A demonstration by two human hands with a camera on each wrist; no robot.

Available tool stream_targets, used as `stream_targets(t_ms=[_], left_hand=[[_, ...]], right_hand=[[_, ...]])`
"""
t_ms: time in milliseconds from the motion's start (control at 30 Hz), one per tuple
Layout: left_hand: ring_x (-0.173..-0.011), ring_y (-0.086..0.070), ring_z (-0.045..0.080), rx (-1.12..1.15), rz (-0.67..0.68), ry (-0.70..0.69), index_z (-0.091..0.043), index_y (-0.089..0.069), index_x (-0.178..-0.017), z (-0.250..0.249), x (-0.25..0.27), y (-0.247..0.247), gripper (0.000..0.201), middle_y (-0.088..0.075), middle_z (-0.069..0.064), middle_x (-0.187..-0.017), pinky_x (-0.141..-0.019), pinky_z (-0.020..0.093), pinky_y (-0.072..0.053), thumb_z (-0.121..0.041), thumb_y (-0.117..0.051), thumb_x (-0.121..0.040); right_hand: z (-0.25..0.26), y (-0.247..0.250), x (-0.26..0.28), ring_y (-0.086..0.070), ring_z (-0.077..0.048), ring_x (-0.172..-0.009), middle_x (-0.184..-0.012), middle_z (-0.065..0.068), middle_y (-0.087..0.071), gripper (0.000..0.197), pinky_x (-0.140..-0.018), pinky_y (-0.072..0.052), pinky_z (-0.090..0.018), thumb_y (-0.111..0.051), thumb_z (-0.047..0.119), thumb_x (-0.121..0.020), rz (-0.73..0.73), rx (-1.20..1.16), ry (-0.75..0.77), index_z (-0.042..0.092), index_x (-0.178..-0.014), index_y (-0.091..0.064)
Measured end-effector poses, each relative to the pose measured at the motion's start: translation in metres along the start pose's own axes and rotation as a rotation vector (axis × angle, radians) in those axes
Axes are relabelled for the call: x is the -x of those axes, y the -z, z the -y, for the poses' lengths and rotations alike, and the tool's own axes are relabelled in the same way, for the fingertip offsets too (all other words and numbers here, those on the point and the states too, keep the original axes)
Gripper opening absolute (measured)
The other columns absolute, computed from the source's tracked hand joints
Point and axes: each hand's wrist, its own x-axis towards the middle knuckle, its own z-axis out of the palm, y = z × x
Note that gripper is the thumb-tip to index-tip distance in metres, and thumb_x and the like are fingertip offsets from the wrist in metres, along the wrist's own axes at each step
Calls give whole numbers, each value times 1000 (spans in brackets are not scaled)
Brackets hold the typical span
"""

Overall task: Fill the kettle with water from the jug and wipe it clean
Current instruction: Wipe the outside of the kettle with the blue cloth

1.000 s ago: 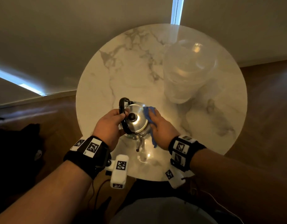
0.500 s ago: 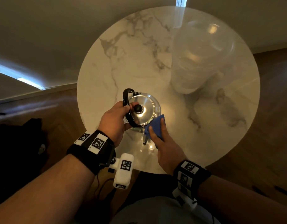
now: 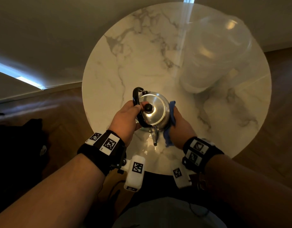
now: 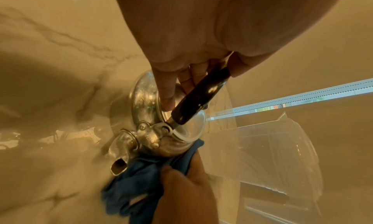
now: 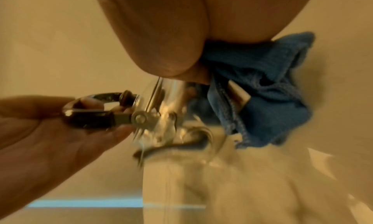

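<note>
A small steel kettle (image 3: 156, 111) with a black knob and a black hoop handle (image 3: 136, 102) stands near the front of the round marble table (image 3: 119, 66), spout toward me. My left hand (image 3: 128, 119) grips the handle (image 4: 203, 96), folded to the kettle's left. My right hand (image 3: 179, 127) holds a blue cloth (image 3: 172, 109) and presses it against the kettle's right side. The cloth (image 4: 145, 184) bunches beside the spout (image 4: 121, 154) in the left wrist view. In the blurred right wrist view the cloth (image 5: 262, 90) lies against the kettle (image 5: 165, 112). A large clear plastic jug (image 3: 212, 53) stands at the back right.
The table's near edge (image 3: 158, 170) is just in front of my wrists. A wet, shiny patch (image 3: 151, 148) lies on the marble under the spout. Wooden floor surrounds the table, with a dark bag (image 3: 18, 145) on the floor to the left.
My right hand has slid the blue cloth from the kettle's front, by the spout, up along its right side. The left hand keeps its grip on the handle.
</note>
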Motion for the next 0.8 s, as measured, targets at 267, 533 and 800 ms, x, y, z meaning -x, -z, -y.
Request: stream_targets(t_ms=[267,533,800], left_hand=[[-118,-67,25,22,2,7,-10,-72,-119,0,-2,1,27,-72,9,-126,-84,40,-62,-13,-50,-103],[-115,-67,20,-4,4,2,-8,-70,-121,-4,1,1,28,-71,10,-127,-80,35,-64,-12,-48,-104],[-110,-69,18,-24,-3,18,-8,-70,-122,-6,2,0,28,-72,9,-124,-94,49,-62,-14,-50,-103]], right_hand=[[-18,-27,25,-57,-27,-124,-142,-7,-57,62,-91,-40,-22,-49,4,-99,15,-71,-34,21,-156,-29],[-26,-29,38,-20,-14,-151,-166,-5,-23,74,-122,-21,-28,-46,-5,-97,-3,33,263,24,-159,-18],[-18,-11,3,-52,-26,-132,-156,-9,-42,56,-109,-47,-35,-43,47,-102,-19,-43,324,39,-155,-31]])
